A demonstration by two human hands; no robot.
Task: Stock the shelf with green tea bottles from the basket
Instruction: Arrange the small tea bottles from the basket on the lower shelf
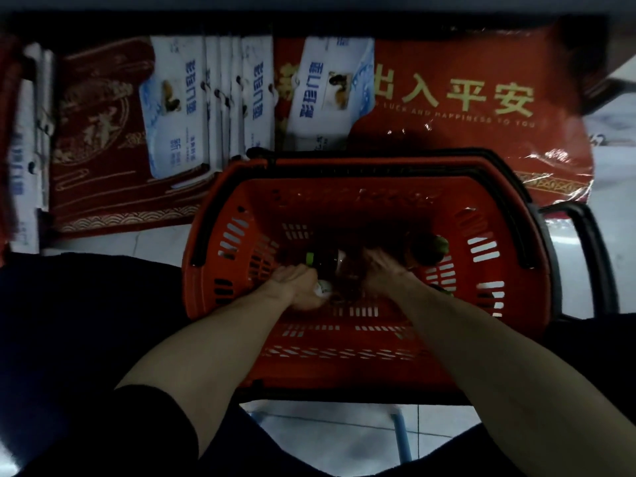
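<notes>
Pale floor tiles (344, 428) lie under a dim shop aisle. A red doormat (464, 98) in clear wrap leans at the back, printed in gold with "出入平安" and, below it, "LUCK AND HAPPINESS TO YOU". Left of it stand white-and-blue packs (179, 108) with blue Chinese lettering too blurred to read, and a second red mat (99, 132) with gold scrollwork.

In front sits a red plastic basket (344, 359) with slotted walls and black handles (578, 242). On its bottom lies a dark bottle (327, 261) on its side, its green cap pointing left. Another dark bottle (430, 251), with green showing at its end, lies further right by the basket wall.

Both bare forearms reach down into the basket. The left hand (292, 287) is just beside the green cap, back of the hand up, next to something white; its fingers are hidden, so I cannot tell their grip. The right hand (382, 270) is blurred over the bottle's body, and its fingers cannot be made out either.
</notes>
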